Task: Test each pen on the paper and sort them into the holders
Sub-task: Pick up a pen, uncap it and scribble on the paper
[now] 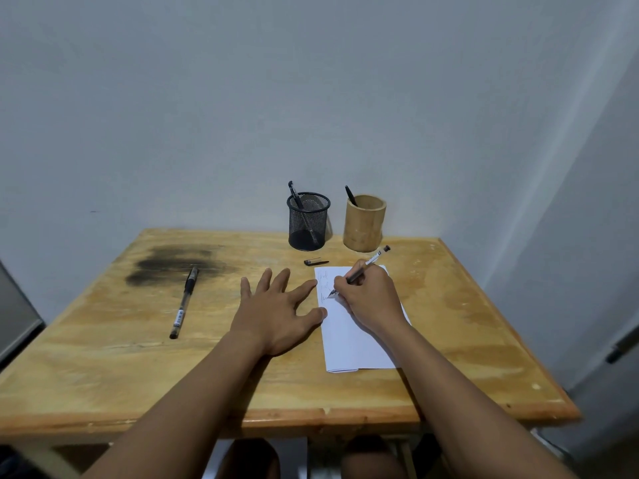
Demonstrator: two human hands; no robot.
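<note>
My right hand grips a clear pen with its tip down on the white paper, beside a few ink scribbles. My left hand lies flat with fingers spread, thumb and forefinger touching the paper's left edge. A black pen cap lies just behind the paper. A second capped pen rests on the table to the left. At the back stand a black mesh holder and a bamboo holder, each with one pen in it.
The wooden table has a dark burn stain at its back left. A pale wall rises right behind the holders and along the right side. My knees show under the table's front edge.
</note>
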